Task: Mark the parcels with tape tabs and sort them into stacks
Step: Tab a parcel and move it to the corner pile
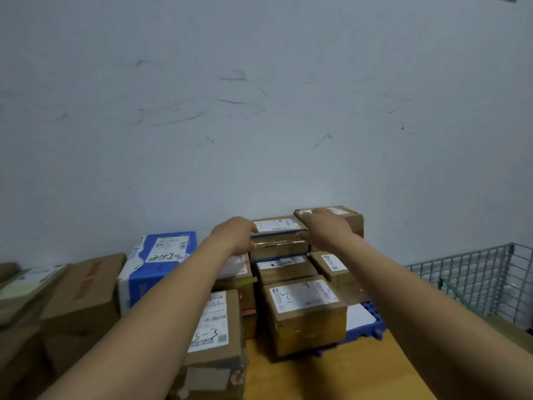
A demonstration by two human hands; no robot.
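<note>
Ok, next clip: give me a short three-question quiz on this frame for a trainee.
1. True or false: the left hand rests on the blue and white box.
2. What is handwritten on that box's label? A 2490; B 3-1; C 5-3.
3. Fill in: the wire basket stands to the ___ of the parcels.
Key: 1 false, it grips the top parcel at the back, by the wall; 2 A; 3 right.

arms point(161, 307): two, bare from frame edge to wrist | left hand point(235, 233): bare | right hand point(326, 226): bare | detail: outlines softly blurred
</note>
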